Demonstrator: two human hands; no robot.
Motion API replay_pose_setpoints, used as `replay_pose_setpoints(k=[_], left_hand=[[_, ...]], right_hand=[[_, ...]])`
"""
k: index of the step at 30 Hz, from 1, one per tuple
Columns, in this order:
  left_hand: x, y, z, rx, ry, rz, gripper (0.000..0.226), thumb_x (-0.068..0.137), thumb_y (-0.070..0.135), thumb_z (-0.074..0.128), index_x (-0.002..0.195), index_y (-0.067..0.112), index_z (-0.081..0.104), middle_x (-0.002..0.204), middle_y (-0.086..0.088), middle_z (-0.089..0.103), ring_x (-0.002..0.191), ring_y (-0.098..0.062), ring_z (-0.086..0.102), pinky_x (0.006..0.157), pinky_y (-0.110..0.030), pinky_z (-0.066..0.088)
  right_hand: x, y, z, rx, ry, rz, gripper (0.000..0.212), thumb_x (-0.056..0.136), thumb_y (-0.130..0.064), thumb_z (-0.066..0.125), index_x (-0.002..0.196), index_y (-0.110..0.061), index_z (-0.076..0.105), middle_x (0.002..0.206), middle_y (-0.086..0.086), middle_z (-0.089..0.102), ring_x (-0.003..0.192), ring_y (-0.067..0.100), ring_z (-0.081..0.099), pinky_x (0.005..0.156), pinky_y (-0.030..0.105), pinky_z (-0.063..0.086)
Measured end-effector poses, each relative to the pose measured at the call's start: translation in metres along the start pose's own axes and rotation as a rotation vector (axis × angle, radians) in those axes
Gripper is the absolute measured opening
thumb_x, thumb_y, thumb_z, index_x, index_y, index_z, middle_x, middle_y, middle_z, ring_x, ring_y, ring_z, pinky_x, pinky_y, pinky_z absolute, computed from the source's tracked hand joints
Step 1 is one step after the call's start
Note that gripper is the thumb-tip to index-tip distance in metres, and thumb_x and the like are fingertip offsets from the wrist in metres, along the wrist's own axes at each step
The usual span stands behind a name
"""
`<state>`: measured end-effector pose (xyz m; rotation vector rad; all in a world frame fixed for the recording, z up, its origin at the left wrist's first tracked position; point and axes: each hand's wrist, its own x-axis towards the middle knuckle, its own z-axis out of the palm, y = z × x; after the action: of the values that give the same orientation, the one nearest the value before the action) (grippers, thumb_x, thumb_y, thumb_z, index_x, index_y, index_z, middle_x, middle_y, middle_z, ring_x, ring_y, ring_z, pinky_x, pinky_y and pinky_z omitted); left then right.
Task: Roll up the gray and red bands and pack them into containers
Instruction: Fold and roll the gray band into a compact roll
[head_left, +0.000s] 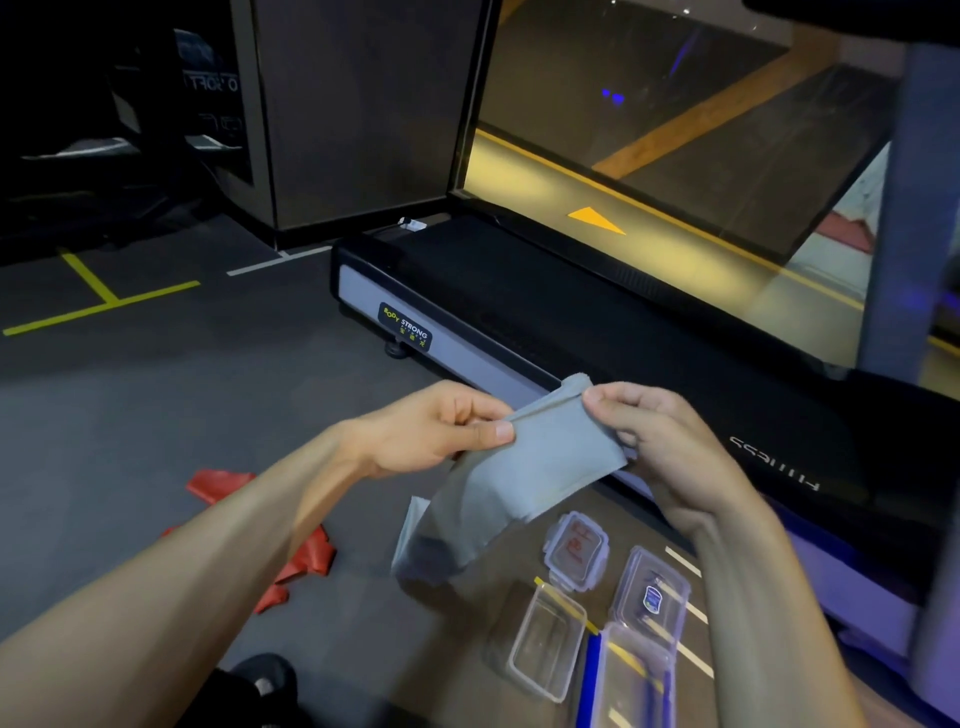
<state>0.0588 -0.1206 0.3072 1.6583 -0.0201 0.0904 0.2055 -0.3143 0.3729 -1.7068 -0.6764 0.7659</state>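
Clear plastic marks the nearest things on the dark floor (260, 395): an open rectangular container (545, 642) with nothing visible inside, a second clear box (636, 675) beside it, and two clear lids, one with a blue label (652, 592), one with red print (575, 550). Above them hangs the flat grey fabric band (524, 467), its top edge pinched by the left hand's (436, 428) thumb and fingers and by the right hand's (660, 441) fingers. The crumpled red band (306, 558) lies left on the floor. Beyond stands a black treadmill (571, 322).
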Motion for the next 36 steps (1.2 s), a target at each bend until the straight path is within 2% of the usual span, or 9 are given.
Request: replay_pose_setpoints(k=[2, 5, 7, 14, 18, 22, 27, 31, 36], left_hand=[[-0.001, -0.001, -0.001, -0.012, -0.013, 0.005, 0.034, 0.103, 0.020, 0.053, 0.116, -0.010, 0.065, 0.106, -0.013, 0.070, 0.097, -0.021, 0.062, 0.084, -0.026, 0.051], [0.000, -0.001, -0.002, -0.040, -0.027, -0.009, 0.038, 0.104, 0.023, 0.053, 0.115, -0.011, 0.065, 0.102, -0.010, 0.071, 0.091, -0.018, 0.063, 0.078, -0.023, 0.052], [0.001, -0.001, -0.002, -0.061, -0.007, -0.028, 0.042, 0.106, 0.025, 0.053, 0.115, -0.014, 0.063, 0.103, -0.015, 0.069, 0.092, -0.023, 0.061, 0.076, -0.025, 0.052], [0.004, 0.000, -0.002, -0.006, 0.039, -0.053, 0.045, 0.102, 0.032, 0.054, 0.088, -0.011, 0.057, 0.084, -0.013, 0.053, 0.080, -0.026, 0.044, 0.067, -0.030, 0.040], [0.005, 0.006, 0.001, 0.061, 0.038, -0.044, 0.046, 0.107, 0.030, 0.051, 0.075, -0.002, 0.045, 0.072, -0.008, 0.035, 0.066, -0.023, 0.028, 0.060, -0.029, 0.027], [0.005, 0.007, 0.005, 0.081, 0.055, -0.039, 0.039, 0.107, 0.029, 0.050, 0.075, 0.007, 0.053, 0.072, -0.004, 0.040, 0.067, -0.020, 0.033, 0.062, -0.029, 0.029], [0.006, 0.003, 0.010, 0.110, 0.085, -0.043, 0.044, 0.103, 0.036, 0.053, 0.074, 0.005, 0.045, 0.075, -0.010, 0.029, 0.066, -0.037, 0.019, 0.065, -0.048, 0.014], [0.008, 0.002, 0.014, 0.130, 0.083, -0.031, 0.051, 0.103, 0.038, 0.052, 0.073, 0.000, 0.037, 0.073, -0.012, 0.024, 0.066, -0.038, 0.017, 0.065, -0.049, 0.014], [0.008, 0.002, 0.016, 0.127, 0.096, -0.020, 0.043, 0.105, 0.036, 0.051, 0.070, 0.012, 0.043, 0.070, -0.010, 0.024, 0.063, -0.031, 0.018, 0.060, -0.044, 0.016]], right_hand=[[-0.001, 0.004, 0.001, 0.038, -0.011, 0.050, 0.021, 0.100, -0.025, 0.063, 0.097, -0.008, 0.076, 0.082, 0.010, 0.076, 0.073, 0.017, 0.068, 0.068, 0.029, 0.050], [-0.003, 0.010, 0.002, 0.117, -0.027, 0.096, 0.033, 0.100, -0.026, 0.061, 0.112, 0.001, 0.074, 0.109, 0.031, 0.071, 0.094, 0.034, 0.064, 0.087, 0.049, 0.045], [-0.005, 0.013, 0.003, 0.156, -0.045, 0.116, 0.040, 0.099, -0.029, 0.061, 0.119, 0.004, 0.071, 0.124, 0.035, 0.065, 0.106, 0.043, 0.062, 0.099, 0.060, 0.043], [-0.009, 0.016, 0.014, 0.308, -0.066, 0.164, 0.049, 0.092, -0.035, 0.059, 0.124, 0.001, 0.069, 0.130, 0.033, 0.063, 0.112, 0.039, 0.059, 0.099, 0.053, 0.042], [-0.013, 0.017, 0.016, 0.395, -0.129, 0.180, 0.045, 0.099, -0.031, 0.051, 0.127, 0.001, 0.067, 0.126, 0.024, 0.069, 0.118, 0.036, 0.065, 0.091, 0.044, 0.059], [-0.014, 0.020, 0.021, 0.414, -0.117, 0.200, 0.045, 0.104, -0.028, 0.047, 0.131, 0.004, 0.063, 0.127, 0.026, 0.068, 0.127, 0.042, 0.061, 0.092, 0.046, 0.057], [-0.012, 0.022, 0.030, 0.465, -0.004, 0.223, 0.040, 0.108, -0.026, 0.044, 0.126, 0.003, 0.065, 0.115, 0.023, 0.073, 0.097, 0.030, 0.073, 0.070, 0.039, 0.062], [-0.011, 0.022, 0.037, 0.484, 0.103, 0.196, 0.033, 0.109, -0.027, 0.046, 0.112, -0.005, 0.071, 0.101, 0.018, 0.077, 0.084, 0.024, 0.075, 0.065, 0.035, 0.059], [-0.016, 0.018, 0.042, 0.420, 0.032, 0.127, 0.054, 0.102, -0.045, 0.052, 0.120, 0.004, 0.066, 0.108, 0.023, 0.076, 0.098, 0.029, 0.076, 0.073, 0.035, 0.062]])
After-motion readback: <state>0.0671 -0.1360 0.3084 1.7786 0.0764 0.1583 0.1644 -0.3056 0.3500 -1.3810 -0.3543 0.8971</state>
